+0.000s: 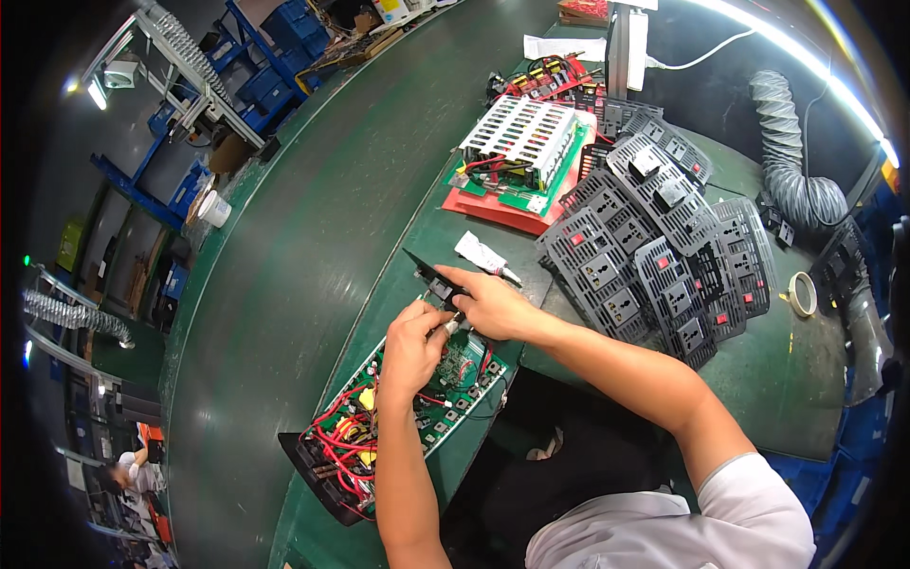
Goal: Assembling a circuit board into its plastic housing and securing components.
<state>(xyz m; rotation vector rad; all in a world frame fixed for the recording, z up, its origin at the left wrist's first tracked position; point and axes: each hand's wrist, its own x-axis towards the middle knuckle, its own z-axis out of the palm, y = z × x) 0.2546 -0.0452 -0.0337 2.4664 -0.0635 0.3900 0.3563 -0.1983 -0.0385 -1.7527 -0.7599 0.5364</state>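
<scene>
Right hand (pixel 498 305) clamped on black panel (pixel 424 268), at far end of green circuit board (pixel 464 368). Left hand (pixel 409 349) at white connector (pixel 452 326); cannot tell if gripped. White tube (pixel 482 252) just beyond; slotted panels (pixel 616 251) piled right.

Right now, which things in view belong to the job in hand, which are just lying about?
Job, as I judge it:
- green circuit board with red wires
- small black panel in the right hand

Apparently lying about:
- black slotted socket panels, possibly related
- white squeeze tube
- round beige ring
- white tub
</scene>
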